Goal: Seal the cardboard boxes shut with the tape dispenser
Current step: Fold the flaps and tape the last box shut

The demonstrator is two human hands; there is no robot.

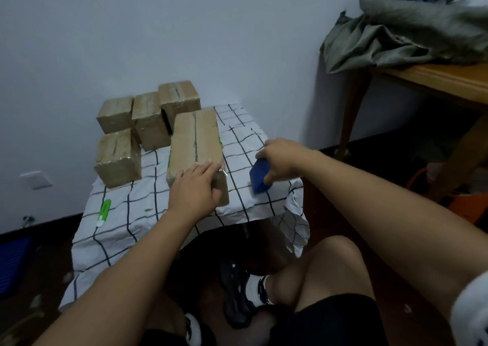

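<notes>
Long box (196, 144): lies flat mid-bench on the checked cloth (245, 131) — long axis running from the person toward the wall, seam on top along it.
Left hand (196, 187): fingers spread flat, pressing the box's near end.
Right hand (282, 158): curled round a blue tape dispenser (260, 176), just right of the box.
Small boxes (117, 158): four, left of and behind the long box.
Green cutter (103, 212): well left of the box, near the bench's front edge.
</notes>
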